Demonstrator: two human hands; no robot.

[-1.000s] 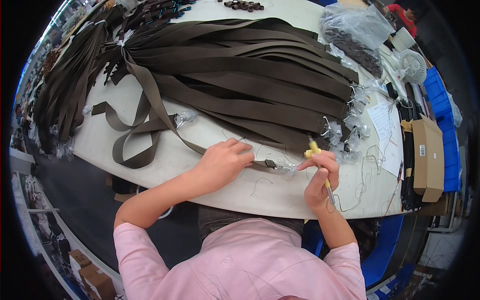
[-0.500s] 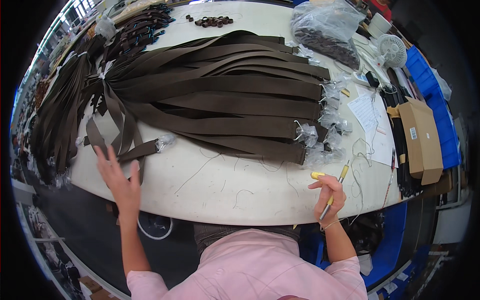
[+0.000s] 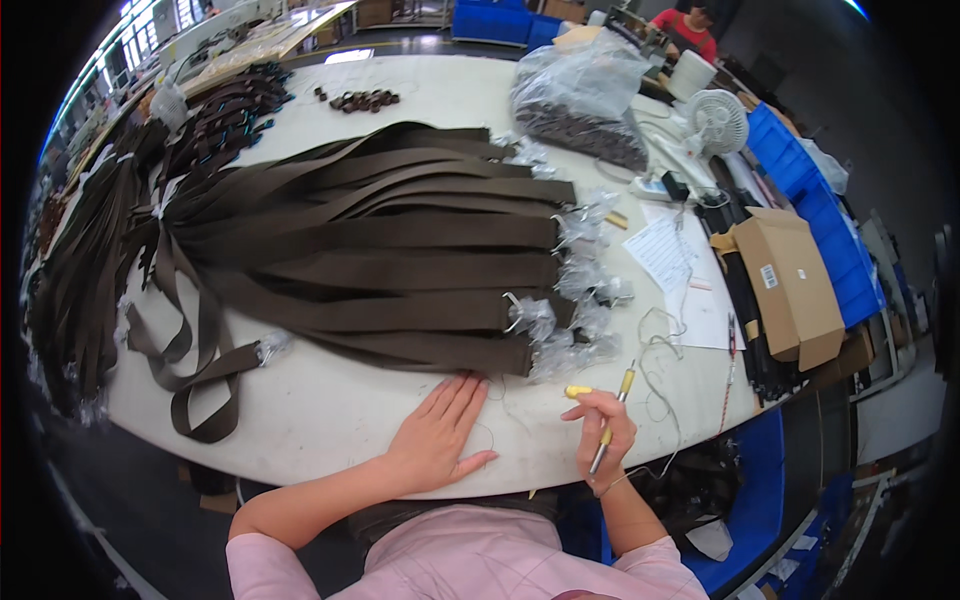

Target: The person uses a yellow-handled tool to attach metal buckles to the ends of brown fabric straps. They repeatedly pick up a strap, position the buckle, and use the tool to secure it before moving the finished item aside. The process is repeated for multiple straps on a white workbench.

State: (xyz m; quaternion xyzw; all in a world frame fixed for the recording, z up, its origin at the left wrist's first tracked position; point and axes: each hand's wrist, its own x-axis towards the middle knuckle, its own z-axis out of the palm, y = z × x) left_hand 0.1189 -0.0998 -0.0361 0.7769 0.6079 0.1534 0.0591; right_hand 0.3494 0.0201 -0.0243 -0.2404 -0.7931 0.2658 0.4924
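Observation:
A large fan of dark brown straps (image 3: 400, 270) lies across the white table, gathered by a white tie at its left end. Clear plastic wraps (image 3: 590, 330) cover the metal-looking fittings at the straps' right ends. My left hand (image 3: 435, 435) lies flat on the tabletop, fingers stretched out, its tips at the lowest strap's near edge. A slim pen-shaped tool (image 3: 605, 440), yellow and silver, is gripped in my right hand (image 3: 605, 430), tilted with its thin tip up. Something yellow (image 3: 577, 392) covers one of that hand's fingertips. One looped strap (image 3: 212, 430) hangs toward the table's front edge.
Small brown rings (image 3: 365, 101) lie at the back. A plastic bag of dark pieces (image 3: 580, 110), a white fan (image 3: 718, 122), papers (image 3: 660, 255), an open cardboard box (image 3: 785, 285) and blue bins (image 3: 815, 210) line the right. Another person (image 3: 688, 35) sits beyond.
My left hand has moved right, away from the loose strap, and now rests flat by the big fan of straps. The view has shifted; my right hand still grips the pen-shaped tool.

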